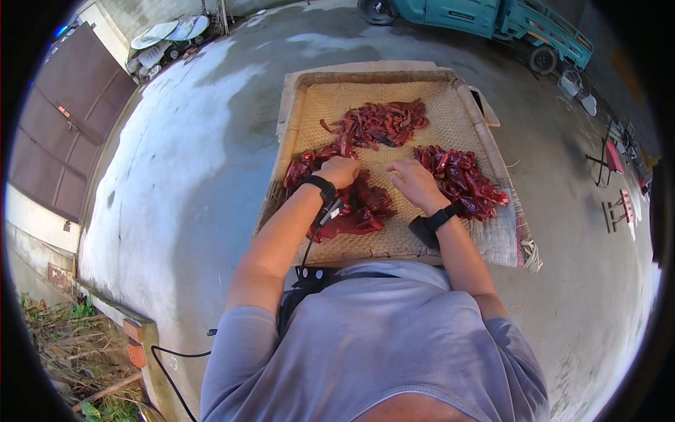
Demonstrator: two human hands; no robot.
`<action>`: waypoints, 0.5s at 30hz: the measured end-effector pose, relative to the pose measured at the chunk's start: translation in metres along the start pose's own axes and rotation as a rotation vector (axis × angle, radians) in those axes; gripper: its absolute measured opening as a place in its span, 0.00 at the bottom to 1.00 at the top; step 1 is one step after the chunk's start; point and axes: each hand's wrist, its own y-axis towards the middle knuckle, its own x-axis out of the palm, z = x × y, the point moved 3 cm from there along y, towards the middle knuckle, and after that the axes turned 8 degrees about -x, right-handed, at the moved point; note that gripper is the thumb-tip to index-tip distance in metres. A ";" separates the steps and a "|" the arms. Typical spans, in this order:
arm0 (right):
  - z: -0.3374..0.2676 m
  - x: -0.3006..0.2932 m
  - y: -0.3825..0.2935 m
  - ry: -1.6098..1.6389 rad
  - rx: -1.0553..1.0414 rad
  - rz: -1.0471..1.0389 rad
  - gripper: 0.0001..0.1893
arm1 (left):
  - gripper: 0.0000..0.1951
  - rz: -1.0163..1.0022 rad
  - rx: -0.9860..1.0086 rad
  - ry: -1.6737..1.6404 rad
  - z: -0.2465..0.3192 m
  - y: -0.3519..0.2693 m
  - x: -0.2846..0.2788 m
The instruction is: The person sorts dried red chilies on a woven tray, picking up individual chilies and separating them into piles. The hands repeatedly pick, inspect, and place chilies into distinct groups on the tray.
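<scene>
Before me lies a woven tray with raised edges, bearing three heaps of dark red, glossy pieces that look like dried chili peppers. My left hand is over the left heap, its fingers curled at a red piece there; the fingertips are partly hidden. My right hand is over bare weave, just left of the right heap, with thumb and fingers apart and nothing seen between them. Beyond both hands is the far heap, made of thinner, torn-looking strips. Each wrist wears a black band with a device.
A dark phone-like object lies beside the tray's far right edge. Farther off stand a teal cargo tricycle, a brown metal gate and a small pink-slatted stool. A black cable trails at lower left.
</scene>
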 end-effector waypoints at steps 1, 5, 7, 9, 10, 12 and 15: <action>0.000 0.001 0.000 0.003 0.008 -0.013 0.10 | 0.12 0.028 0.016 -0.027 0.000 -0.001 -0.001; 0.001 0.004 0.000 -0.002 -0.012 -0.029 0.11 | 0.17 0.118 0.044 -0.068 0.001 -0.002 0.002; 0.002 0.004 0.000 0.009 -0.016 -0.033 0.11 | 0.19 0.064 0.054 0.062 0.001 0.001 0.006; 0.001 0.004 0.000 0.012 -0.019 -0.031 0.11 | 0.20 0.066 0.063 0.090 0.000 0.004 0.006; 0.001 0.004 0.000 0.011 -0.020 -0.030 0.12 | 0.19 0.100 0.073 0.051 -0.002 0.003 0.004; -0.002 0.002 0.001 0.037 -0.002 -0.006 0.13 | 0.18 0.206 0.108 0.034 -0.001 0.001 -0.001; -0.008 0.000 0.004 0.145 0.028 0.080 0.14 | 0.17 0.362 0.189 0.053 0.006 -0.010 -0.012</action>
